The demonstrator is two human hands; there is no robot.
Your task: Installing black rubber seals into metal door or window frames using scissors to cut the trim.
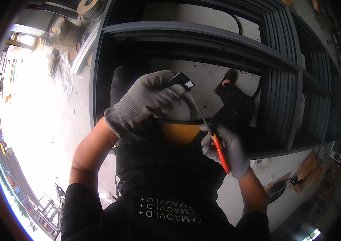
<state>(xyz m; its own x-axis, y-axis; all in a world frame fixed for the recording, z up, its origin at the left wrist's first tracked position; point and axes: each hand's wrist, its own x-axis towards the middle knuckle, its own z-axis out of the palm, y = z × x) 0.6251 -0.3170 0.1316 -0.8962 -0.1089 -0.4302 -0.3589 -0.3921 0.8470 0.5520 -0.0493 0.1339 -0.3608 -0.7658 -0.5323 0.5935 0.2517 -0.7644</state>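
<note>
My left hand (144, 96), in a grey knit glove, is closed round a short black piece (181, 80) with a pale, shiny patch at its end. Its exact kind does not show. In my gloved right hand (234, 150), lower and to the right, is a slim tool with a red-orange handle (221, 154), a yellow collar and a long thin metal shaft (199, 109). The shaft slants up to the left, and its tip meets or comes very close to the lower end of the black piece. Motion blurs part of my right hand.
Dark grey metal framework (202, 29) with long rails surrounds me. One of my shoes (226, 80) stands on the pale floor inside it. A cable spool (89, 8) and clear plastic wrap (62, 74) lie at upper left, torn cardboard (310, 168) at lower right.
</note>
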